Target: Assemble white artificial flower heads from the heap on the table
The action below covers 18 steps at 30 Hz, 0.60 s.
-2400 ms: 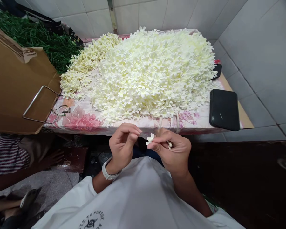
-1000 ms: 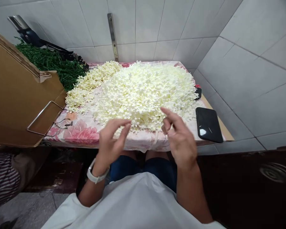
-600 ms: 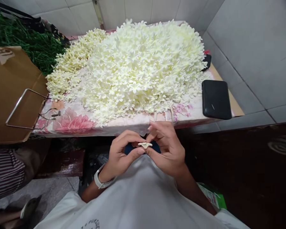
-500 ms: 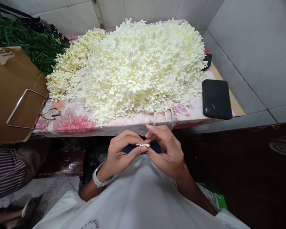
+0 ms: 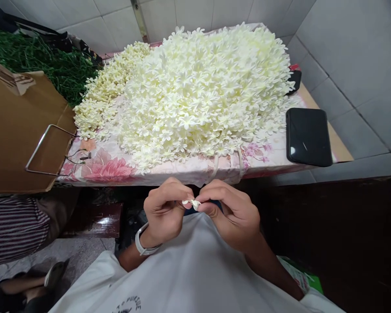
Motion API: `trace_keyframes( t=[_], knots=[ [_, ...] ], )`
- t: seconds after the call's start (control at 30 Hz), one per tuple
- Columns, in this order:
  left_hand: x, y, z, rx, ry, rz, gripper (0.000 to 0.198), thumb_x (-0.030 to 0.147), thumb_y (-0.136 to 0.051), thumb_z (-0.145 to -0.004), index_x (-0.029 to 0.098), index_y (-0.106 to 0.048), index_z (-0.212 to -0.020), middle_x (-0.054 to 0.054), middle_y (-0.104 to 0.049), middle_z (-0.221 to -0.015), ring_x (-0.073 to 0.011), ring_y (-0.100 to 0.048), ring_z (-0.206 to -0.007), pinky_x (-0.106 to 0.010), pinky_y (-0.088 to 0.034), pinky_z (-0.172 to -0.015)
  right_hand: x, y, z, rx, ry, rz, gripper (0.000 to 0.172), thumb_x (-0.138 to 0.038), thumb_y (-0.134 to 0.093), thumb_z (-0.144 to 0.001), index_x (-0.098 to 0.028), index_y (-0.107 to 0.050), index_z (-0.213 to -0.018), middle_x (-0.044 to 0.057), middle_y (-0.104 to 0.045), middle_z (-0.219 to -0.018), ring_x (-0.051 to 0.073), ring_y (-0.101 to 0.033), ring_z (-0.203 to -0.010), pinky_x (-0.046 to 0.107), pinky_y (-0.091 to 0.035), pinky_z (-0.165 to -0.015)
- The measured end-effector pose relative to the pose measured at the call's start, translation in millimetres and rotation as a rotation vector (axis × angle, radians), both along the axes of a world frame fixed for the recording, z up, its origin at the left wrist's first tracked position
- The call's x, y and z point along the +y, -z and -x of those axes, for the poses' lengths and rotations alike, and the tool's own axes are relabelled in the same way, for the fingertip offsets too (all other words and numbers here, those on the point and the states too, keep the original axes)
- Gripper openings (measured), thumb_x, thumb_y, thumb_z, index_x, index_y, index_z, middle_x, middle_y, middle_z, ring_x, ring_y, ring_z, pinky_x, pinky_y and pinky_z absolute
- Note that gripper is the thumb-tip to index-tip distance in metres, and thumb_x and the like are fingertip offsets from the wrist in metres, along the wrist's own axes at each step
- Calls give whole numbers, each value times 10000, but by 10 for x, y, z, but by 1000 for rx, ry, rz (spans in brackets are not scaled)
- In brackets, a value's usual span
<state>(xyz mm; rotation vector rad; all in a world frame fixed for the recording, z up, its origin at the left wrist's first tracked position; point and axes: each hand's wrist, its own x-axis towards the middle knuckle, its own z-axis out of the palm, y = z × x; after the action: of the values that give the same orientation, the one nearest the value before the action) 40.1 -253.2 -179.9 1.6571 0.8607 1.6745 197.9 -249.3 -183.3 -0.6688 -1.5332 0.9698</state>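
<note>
My left hand (image 5: 164, 211) and my right hand (image 5: 236, 215) meet close to my chest, just below the table's front edge. Both pinch one small cream fabric flower (image 5: 191, 202) between thumb and fingertips. A white band sits on my left wrist. Beyond my hands a big heap of the same cream flowers (image 5: 208, 91) covers most of the table with the floral cloth (image 5: 107, 167).
A smaller heap of yellower flowers (image 5: 107, 89) lies at the table's left. Green stems (image 5: 35, 56) pile up behind a cardboard box (image 5: 16, 130) with a wire handle. A black phone (image 5: 308, 137) lies at the right. A person in stripes (image 5: 16, 228) sits at left.
A second ago both hands were open and raised over the table edge. They have come down to my chest and closed on one flower, pinching it tighter since half a second ago.
</note>
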Motion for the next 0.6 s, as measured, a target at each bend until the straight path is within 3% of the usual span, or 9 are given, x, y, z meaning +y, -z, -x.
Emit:
trace_keyframes(
  t=[0.23, 0.4, 0.6],
  knots=[
    [-28, -31, -38, -121, 187, 242, 112, 268, -686, -935, 165, -701, -897, -24, -679, -713, -96, -606, -651, -222, -492, -655, 12, 33, -31, 216, -181, 112, 109, -86, -749, -858, -194, -742, -843, 11, -702, -724, 125, -654, -678, 263, -532, -637],
    [-44, -36, -30, -180, 187, 346, 106, 279, -700, -925, 173, -702, -926, -17, -666, -735, -94, -602, -671, -212, -482, -653, -52, 11, -11, 149, -75, 123, 32, -162, -718, -904, -191, -705, -896, 10, -656, -771, 118, -621, -719, 261, -508, -674],
    [-67, -53, -38, -161, 153, 296, 79, 248, -704, -923, 170, -712, -930, -15, -679, -745, -82, -609, -678, -198, -491, -665, -61, 37, -6, 108, -26, 100, 160, -114, -771, -846, -208, -742, -973, 16, -694, -791, 129, -644, -717, 267, -516, -654]
  ],
)
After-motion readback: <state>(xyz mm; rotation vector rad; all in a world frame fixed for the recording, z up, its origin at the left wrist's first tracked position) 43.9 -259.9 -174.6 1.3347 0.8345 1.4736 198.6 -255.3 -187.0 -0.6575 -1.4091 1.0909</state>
